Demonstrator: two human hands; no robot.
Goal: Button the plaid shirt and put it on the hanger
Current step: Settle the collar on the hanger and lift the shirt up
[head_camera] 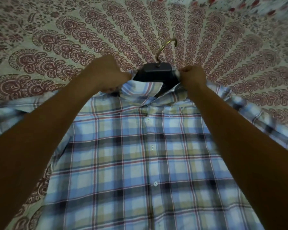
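- My left hand (106, 75) is curled, gripping the left collar edge of the blue, green and red plaid cotton shirt (140, 163).
- My right hand (191, 77) is fisted, pinching the right collar edge.
- The shirt lies front up, buttoned, on a cream cloth printed with red-brown fans (56, 39).
- The black hanger with a brass hook (154, 72) sits inside the collar between my hands, its hook pointing far.

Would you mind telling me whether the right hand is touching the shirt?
Touching. The head view shows the right hand pinching the shirt at its collar edge, beside the hanger.
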